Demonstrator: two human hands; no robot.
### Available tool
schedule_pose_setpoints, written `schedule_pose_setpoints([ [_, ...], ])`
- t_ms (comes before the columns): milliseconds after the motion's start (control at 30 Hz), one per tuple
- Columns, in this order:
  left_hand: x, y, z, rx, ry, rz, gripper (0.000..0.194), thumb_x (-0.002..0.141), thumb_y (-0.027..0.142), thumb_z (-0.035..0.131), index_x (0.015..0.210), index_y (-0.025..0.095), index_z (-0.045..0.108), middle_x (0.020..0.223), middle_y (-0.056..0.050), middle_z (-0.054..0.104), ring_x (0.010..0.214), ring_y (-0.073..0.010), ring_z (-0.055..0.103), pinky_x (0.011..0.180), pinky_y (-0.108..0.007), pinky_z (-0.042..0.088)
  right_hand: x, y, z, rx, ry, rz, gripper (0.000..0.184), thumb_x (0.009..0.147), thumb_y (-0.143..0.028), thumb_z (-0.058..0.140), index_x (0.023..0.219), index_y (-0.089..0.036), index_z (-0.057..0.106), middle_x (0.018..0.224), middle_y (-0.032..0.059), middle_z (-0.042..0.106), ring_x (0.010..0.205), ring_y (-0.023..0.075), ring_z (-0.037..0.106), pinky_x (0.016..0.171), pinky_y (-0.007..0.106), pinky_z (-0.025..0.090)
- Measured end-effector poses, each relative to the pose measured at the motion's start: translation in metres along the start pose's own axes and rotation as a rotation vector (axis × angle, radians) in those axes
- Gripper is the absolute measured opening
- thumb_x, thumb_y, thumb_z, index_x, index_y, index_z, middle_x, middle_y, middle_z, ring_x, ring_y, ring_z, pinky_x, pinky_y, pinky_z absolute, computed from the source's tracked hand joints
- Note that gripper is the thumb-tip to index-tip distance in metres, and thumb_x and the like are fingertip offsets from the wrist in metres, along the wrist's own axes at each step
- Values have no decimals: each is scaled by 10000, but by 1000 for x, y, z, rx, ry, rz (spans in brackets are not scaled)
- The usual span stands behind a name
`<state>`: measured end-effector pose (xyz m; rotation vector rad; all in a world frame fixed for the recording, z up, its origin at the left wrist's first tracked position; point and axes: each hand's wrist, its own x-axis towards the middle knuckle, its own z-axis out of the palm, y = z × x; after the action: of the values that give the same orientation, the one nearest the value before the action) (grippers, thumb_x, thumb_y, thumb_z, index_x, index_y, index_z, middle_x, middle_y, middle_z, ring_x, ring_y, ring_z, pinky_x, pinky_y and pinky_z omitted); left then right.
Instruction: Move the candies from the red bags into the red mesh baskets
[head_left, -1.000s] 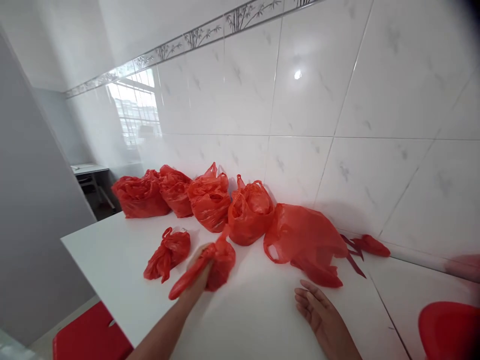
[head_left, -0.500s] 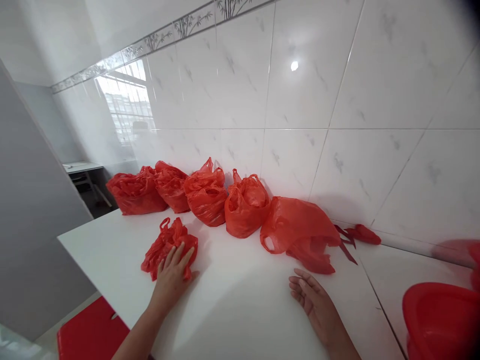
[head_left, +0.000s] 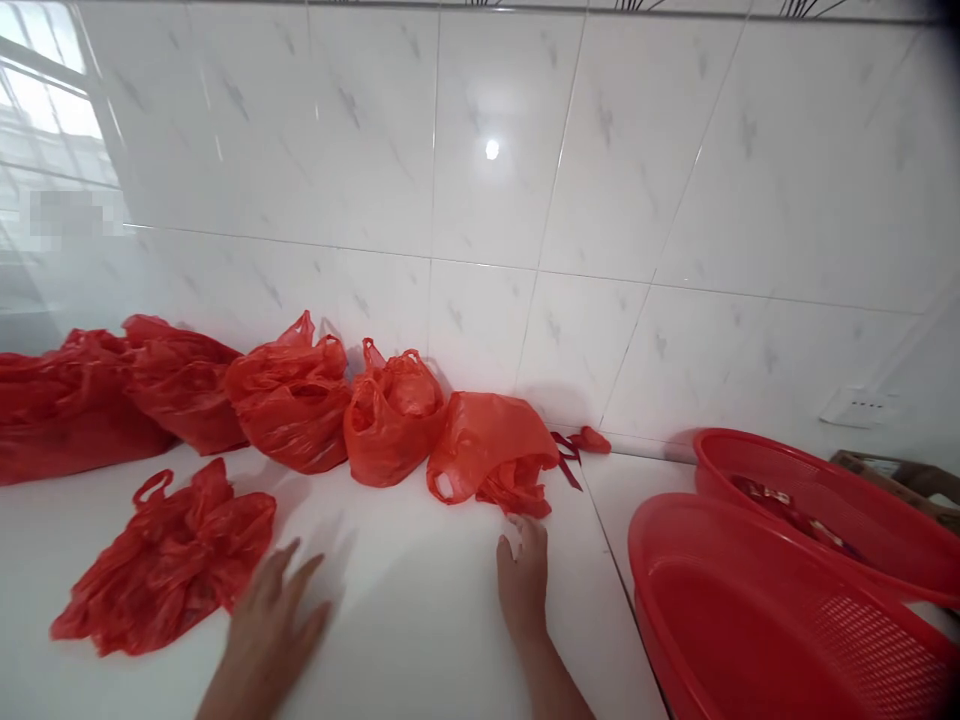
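My left hand (head_left: 271, 625) is open, fingers spread and a little blurred, just right of a crumpled red plastic bag (head_left: 176, 570) lying on the white table. My right hand (head_left: 525, 575) is at the lower edge of another thin red plastic bag (head_left: 495, 440), its fingertips closed on the bunched film and partly hidden by it. That bag lies on its side near the wall, with a handle loop showing at its left end.
Several filled red bags (head_left: 394, 415) stand along the tiled wall to the left. Two red plastic baskets (head_left: 720, 600) are at the right; the rear one holds small packets (head_left: 795, 515). Dark red strips (head_left: 568, 460) and a small red bundle (head_left: 592, 440) lie by the wall.
My left hand has let go of the crumpled bag and drawn back to its right. My right hand has reached forward to the thin bag, whose edge is now bunched. The view has turned right.
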<state>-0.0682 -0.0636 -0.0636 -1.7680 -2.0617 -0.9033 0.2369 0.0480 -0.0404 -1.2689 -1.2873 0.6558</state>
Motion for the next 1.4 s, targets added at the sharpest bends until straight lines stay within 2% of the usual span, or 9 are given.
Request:
schedule_pose_setpoints([
  [133, -9, 50, 22, -197, -270, 231, 391, 793, 350, 544, 1180, 328, 593, 1450, -59, 411, 1288, -317, 415, 1010, -486, 414, 17, 1, -3, -286, 187, -280, 428, 808, -195, 426, 1226, -158, 511, 1343, 150, 429, 1264, 290, 361, 1028, 481, 302],
  [267, 5, 100, 32, -310, -447, 311, 528, 756, 266, 572, 1276, 340, 512, 1513, -29, 307, 1354, -304, 320, 1086, -494, 315, 32, 8, 0, -446, 150, -379, 570, 795, -195, 433, 1361, -131, 399, 1407, 154, 397, 1325, 318, 281, 1034, 494, 267],
  [433, 39, 144, 59, -363, -493, 299, 645, 706, 265, 608, 1331, 294, 453, 1547, -62, 213, 1395, -318, 218, 1111, -512, 229, 32, 14, 2, -484, -9, -263, 422, 736, -217, 479, 1133, -156, 608, 1034, 139, 651, 1019, 333, 547, 867, 464, 384],
  [567, 64, 166, 81, -370, -502, 249, 714, 725, 333, 597, 1397, 246, 369, 1504, -124, 308, 1388, -321, 235, 1108, -540, 169, 28, 7, -10, -87, -57, -9, 228, 751, -243, 432, 852, -183, 627, 762, 43, 635, 706, 211, 562, 663, 321, 442],
  [833, 74, 170, 76, -647, -465, 192, 778, 703, 375, 656, 1403, 206, 363, 1456, -152, 380, 1365, -347, 279, 1113, -524, 156, 13, -4, -40, 478, 64, 285, 279, 676, -252, 451, 889, -163, 606, 831, 30, 638, 779, 196, 568, 691, 289, 473],
  [933, 62, 173, 67, -1085, -487, 207, 847, 721, 443, 674, 1439, 224, 280, 1467, -130, 370, 1352, -318, 317, 1109, -482, 237, 1, -8, -42, 376, -49, 239, 185, 642, -216, 453, 763, -171, 584, 693, 2, 584, 658, 166, 506, 599, 263, 426],
  [1033, 53, 177, 63, -1510, -462, 12, 805, 778, 465, 626, 1440, 208, 245, 1451, -148, 386, 1320, -299, 378, 1069, -461, 327, -13, -16, -39, 213, -199, 170, 140, 636, -195, 461, 713, -169, 576, 652, -10, 559, 625, 154, 466, 573, 254, 387],
  [1233, 62, 167, 58, -1888, -464, -398, 476, 791, 351, 653, 1212, 183, 506, 1271, -143, 575, 1159, -280, 553, 980, -443, 424, -37, -26, -39, 44, -392, 56, 180, 753, -245, 521, 878, -170, 626, 795, 19, 619, 735, 187, 543, 669, 272, 430],
  [1400, 68, 156, 58, -1975, -612, -404, 369, 711, 212, 714, 1063, 167, 611, 1083, -109, 674, 989, -240, 638, 884, -377, 471, -41, -13, -54, 11, -178, 87, 344, 840, -418, 502, 1059, -178, 616, 1016, 81, 636, 949, 238, 564, 826, 318, 435],
])
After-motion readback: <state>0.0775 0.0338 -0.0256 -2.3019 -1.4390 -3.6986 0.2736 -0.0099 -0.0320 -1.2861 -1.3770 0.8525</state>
